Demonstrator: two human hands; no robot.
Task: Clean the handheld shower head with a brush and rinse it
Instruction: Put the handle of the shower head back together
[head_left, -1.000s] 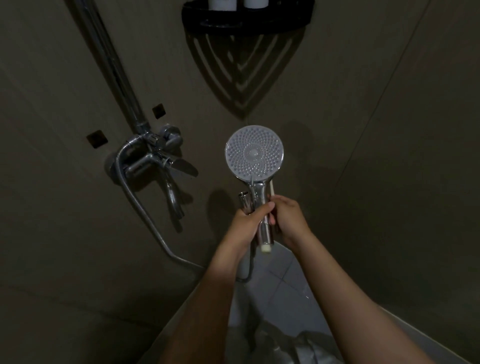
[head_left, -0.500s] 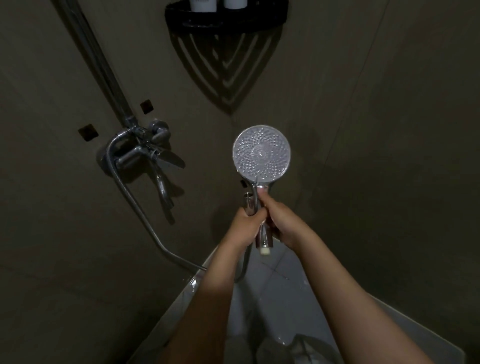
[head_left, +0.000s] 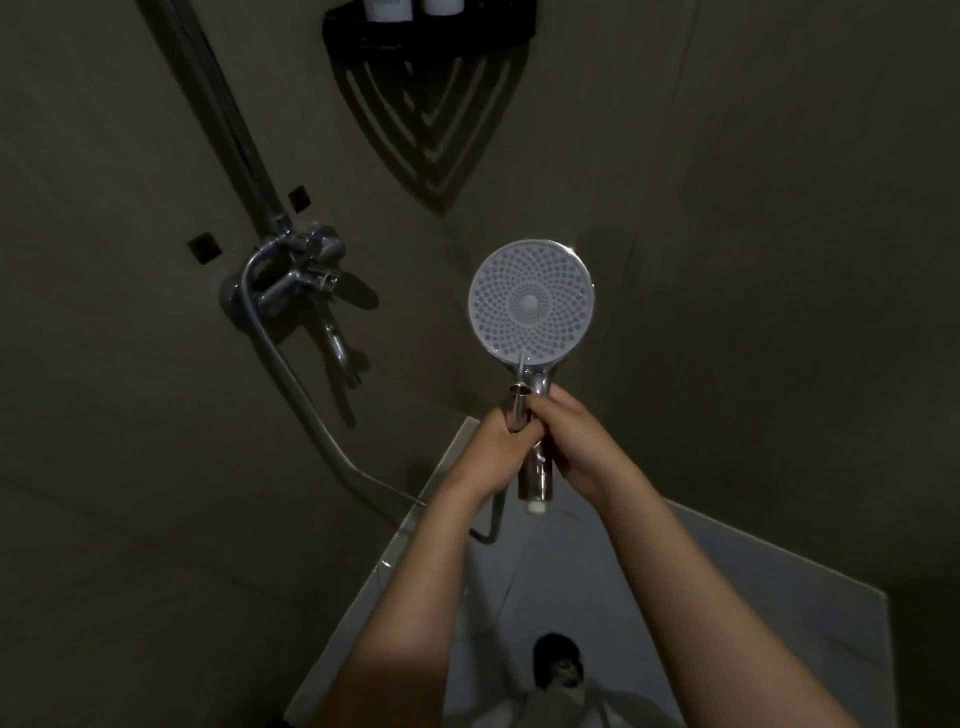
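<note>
1. Shower head (head_left: 531, 301): round, with a pale face dotted with nozzle holes. It is held upright in the middle of the scene, face toward the camera, in front of the corner where two dark walls meet. Its chrome handle (head_left: 535, 480) points down and ends in a white tip.
2. Right hand (head_left: 576, 441): fingers wrapped round the upper part of the handle, just below the round face.
3. Left hand (head_left: 491, 452): touches the right hand, fingers curled round a chrome fitting (head_left: 517, 402) just left of the handle.
4. Hose (head_left: 291, 379): metal. It runs from the tap down and right along the left wall, passes behind the left wrist and loops up toward the left hand. Its end is hidden by the fingers.
5. Tap (head_left: 296, 280): chrome mixer on the left wall, spout pointing down, with a pipe (head_left: 223, 104) rising from it.
6. Shelf (head_left: 426, 34): black corner shelf at the far top, bearing two white bottles (head_left: 387, 8) cut off by the edge. It casts a striped shadow on the wall beneath.
7. Floor (head_left: 727, 571): pale tiles, near, under the forearms. A dark object (head_left: 556, 649) lies on it, too dim to identify.
</note>
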